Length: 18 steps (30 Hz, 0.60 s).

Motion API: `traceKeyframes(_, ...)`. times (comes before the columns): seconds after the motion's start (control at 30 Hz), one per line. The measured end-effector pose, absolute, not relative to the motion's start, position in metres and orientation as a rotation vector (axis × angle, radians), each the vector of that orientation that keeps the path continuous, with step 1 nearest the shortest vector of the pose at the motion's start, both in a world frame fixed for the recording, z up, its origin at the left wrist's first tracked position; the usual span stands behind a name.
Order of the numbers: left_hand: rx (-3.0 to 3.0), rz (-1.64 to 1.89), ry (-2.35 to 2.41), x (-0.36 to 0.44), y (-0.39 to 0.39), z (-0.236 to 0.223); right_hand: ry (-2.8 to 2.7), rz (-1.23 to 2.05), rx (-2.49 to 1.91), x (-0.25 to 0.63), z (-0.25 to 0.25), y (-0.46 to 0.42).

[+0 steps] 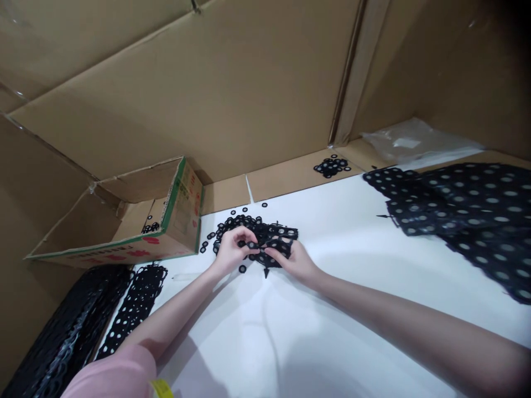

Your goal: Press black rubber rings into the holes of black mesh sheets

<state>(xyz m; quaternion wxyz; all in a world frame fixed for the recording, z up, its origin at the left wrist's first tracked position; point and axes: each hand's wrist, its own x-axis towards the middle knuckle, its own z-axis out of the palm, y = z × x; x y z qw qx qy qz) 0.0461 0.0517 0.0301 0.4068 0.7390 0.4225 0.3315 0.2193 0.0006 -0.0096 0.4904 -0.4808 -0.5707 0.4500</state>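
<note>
My left hand (234,251) is closed in a pinch on a small black ring at the edge of a black perforated sheet (286,231). The fingers of my right hand (296,262) are closed on the sheet's right part, thumb on top. The sheet has rows of round holes and a pointed tab at its lower edge. Behind and left of my left hand lies a heap of loose black rings (227,225), partly hidden by that hand. A single ring (242,269) lies just in front of my left hand.
An open cardboard box (182,213) with a few rings inside stands at the left. Stacked black perforated sheets (477,193) lie at the right, and black strips (136,304) at the left. Another ring pile (332,166) and a clear plastic bag (418,141) lie by the cardboard wall.
</note>
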Motion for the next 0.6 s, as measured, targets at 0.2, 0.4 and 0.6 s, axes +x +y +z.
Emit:
traceKeyframes(0.2, 1.948, 0.908, 1.072, 0.045, 0.051, 0.028, -1.399, 1.083, -1.197, 0.22, -0.009, 0.001)
traceKeyframes(0.4, 2.035, 0.835, 0.932, 0.041, 0.051, 0.042, -1.397, 1.078, -1.203, 0.221, -0.009, 0.003)
traceKeyframes(0.6, 1.927, 1.078, 1.034, 0.033, 0.07, 0.036, -1.365, 1.141, -1.177, 0.219, -0.01, 0.0)
